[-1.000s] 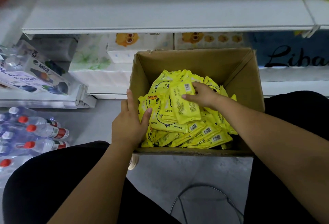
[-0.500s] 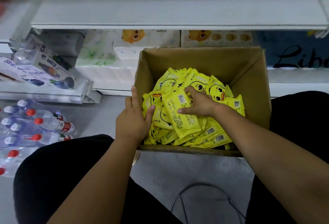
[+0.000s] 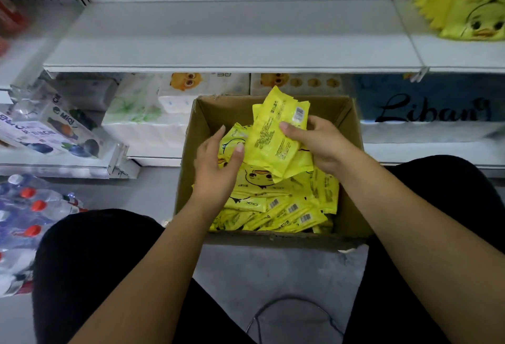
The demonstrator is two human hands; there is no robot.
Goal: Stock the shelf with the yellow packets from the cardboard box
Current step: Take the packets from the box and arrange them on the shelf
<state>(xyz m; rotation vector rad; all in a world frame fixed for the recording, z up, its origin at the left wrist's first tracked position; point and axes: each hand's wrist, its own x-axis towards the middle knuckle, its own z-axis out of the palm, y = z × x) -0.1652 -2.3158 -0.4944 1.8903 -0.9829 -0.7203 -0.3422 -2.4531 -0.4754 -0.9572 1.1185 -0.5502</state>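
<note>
The right hand (image 3: 319, 147) grips a bunch of flat yellow plastic packets (image 3: 273, 139) above the loose pile of matching packets (image 3: 276, 207) in the open brown cardboard box (image 3: 348, 207), the left hand (image 3: 216, 169) loosely straight-fingered just beside, thumb touching the bunch, the white metal shelf (image 3: 232, 43) beyond both.

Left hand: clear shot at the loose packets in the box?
Probably yes. The left hand is open over the loose packets in the open cardboard box; the right hand holds its bundle up and aside, not blocking.
</note>
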